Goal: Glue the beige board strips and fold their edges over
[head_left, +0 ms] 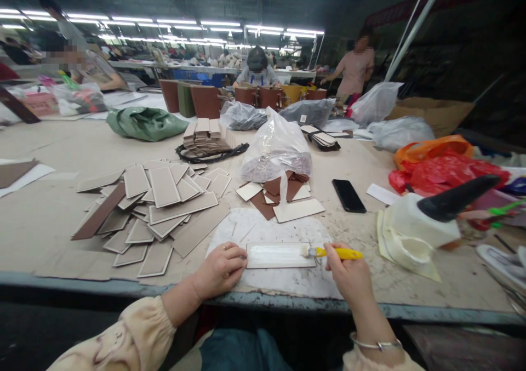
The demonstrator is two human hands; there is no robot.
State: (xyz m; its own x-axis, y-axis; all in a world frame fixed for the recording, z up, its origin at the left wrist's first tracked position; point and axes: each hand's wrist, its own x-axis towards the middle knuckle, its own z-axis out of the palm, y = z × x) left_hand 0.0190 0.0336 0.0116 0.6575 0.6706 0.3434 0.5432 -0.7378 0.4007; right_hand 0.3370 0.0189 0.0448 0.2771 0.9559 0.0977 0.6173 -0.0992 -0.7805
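Observation:
A rectangular panel, its upper face coated in wet-looking white glue, lies flat on a glue-stained white sheet near the table's front edge. With fingers curled, my left hand grips the panel's left end. My right hand is closed around the yellow handle of a glue brush. The brush's bristles touch the panel near its right end. To the left spreads a heap of similar beige panels with pale borders. Brown and cream pieces lie just beyond the sheet.
A white glue container with a dark cone stands at right, near a black phone. Behind are a clear plastic bag, stacked panels, a green bag and red bags. Several people are farther back.

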